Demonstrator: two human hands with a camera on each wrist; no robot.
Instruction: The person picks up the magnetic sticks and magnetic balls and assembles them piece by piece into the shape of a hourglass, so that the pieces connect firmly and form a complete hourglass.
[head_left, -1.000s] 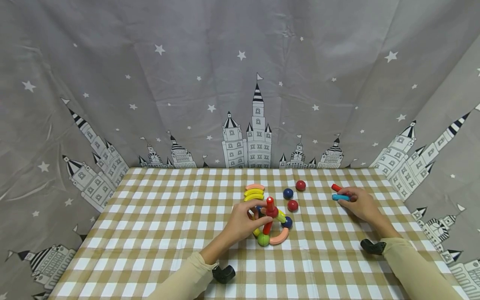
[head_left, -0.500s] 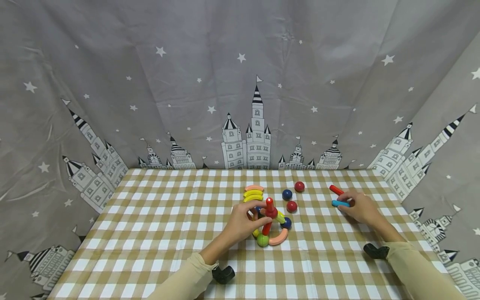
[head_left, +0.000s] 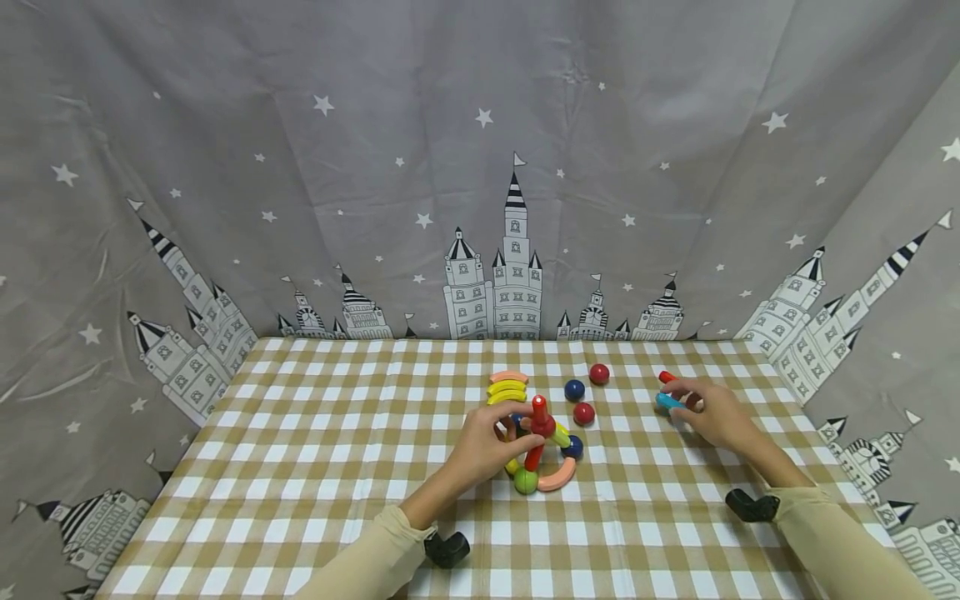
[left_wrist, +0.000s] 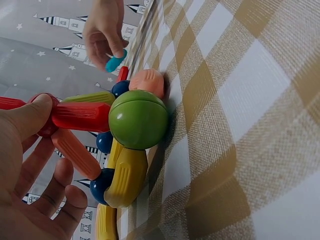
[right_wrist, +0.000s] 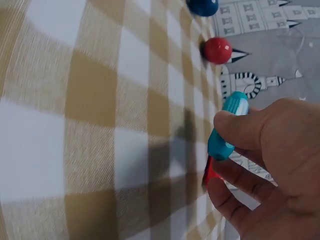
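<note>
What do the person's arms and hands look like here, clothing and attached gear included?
Pale beige sleeves cover both arms, ending short of the wrists. A curved black device juts out at each sleeve's end. The left hand and right hand are bare, without gloves.

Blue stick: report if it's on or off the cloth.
Off: in both wrist views, the right hand pinches the blue stick above the cloth.

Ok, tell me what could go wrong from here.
The left hand holds the red ball where slanting sticks meet; if it let go, they might slump. The loose blue ball and two loose red balls lie between the hands and could roll if brushed. The light-blue stick, pinched by the right hand, might slip.
</note>
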